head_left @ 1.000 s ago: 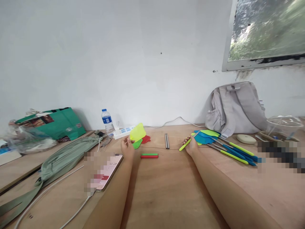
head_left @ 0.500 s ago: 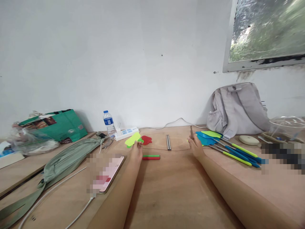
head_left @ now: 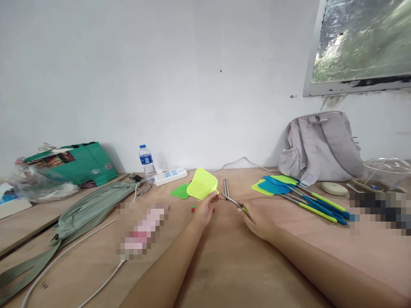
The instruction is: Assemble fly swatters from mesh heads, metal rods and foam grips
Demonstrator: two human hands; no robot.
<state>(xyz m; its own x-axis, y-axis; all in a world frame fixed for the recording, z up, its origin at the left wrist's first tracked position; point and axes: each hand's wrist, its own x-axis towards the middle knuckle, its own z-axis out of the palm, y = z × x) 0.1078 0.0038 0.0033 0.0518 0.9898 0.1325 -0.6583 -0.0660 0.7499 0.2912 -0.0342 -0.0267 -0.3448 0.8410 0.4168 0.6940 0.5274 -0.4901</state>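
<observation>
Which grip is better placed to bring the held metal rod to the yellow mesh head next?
The right grip, probably: it holds the metal rod, whose bare end points toward the yellow mesh head. The left grip holds that head near its neck.

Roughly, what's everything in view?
Mesh heads: two, lime and green, centre
Handled rod: one, silver and lime, centre
Metal rods: two, silver, centre
Swatters: several, blue and lime, right
Backpack: one, grey, right
Case: one, cream, right
Bowl: one, clear, right
Window: one, grey, right
Bottle: one, clear, left
Socket strip: one, white, left
Bags: three, green, clear, sage, left
Cables: several, white, left and back
Pixelated items: two, pink left, black right
Table: one, brown, below
Left hand: one, bare, centre
Right hand: one, bare, centre
</observation>
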